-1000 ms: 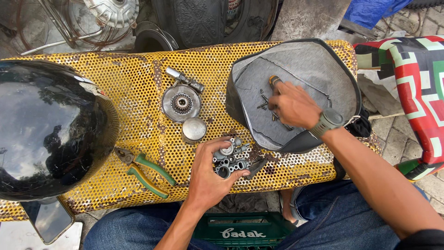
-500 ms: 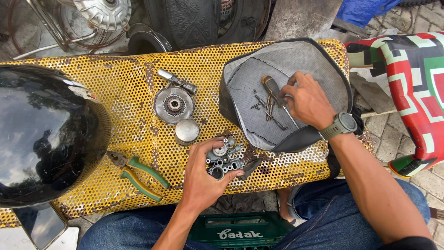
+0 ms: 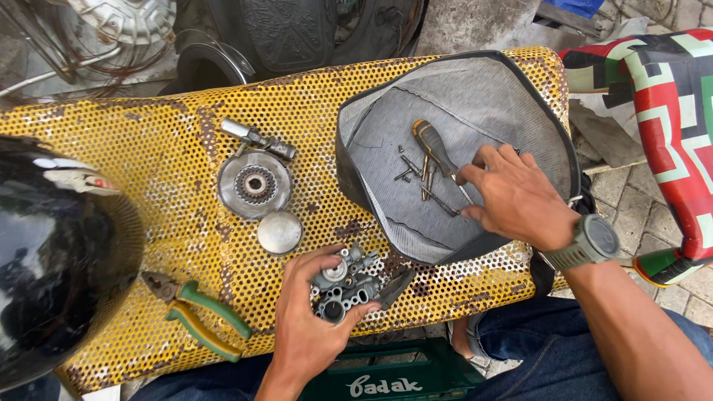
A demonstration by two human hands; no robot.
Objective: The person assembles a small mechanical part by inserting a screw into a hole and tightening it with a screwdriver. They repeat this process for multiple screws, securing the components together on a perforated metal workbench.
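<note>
In the lower middle of the head view, on the yellow perforated desk [image 3: 148, 134], the left hand [image 3: 312, 327] was clenched around a small grey metal engine part [image 3: 345, 286], pinning it near the front edge. Right of centre, the right hand [image 3: 516, 197] lay spread inside an open grey tool pouch [image 3: 483, 96], fingers released and resting on loose bits beside a screwdriver [image 3: 434, 148]; it gripped nothing. It looked like the tool-picking step, so the next move would call for closing the fingers on one tool. A round gear plate [image 3: 255, 184], a metal cap [image 3: 280, 232] and green-handled pliers [image 3: 197, 315] lay to the left, near a black helmet [image 3: 52, 267].
</note>
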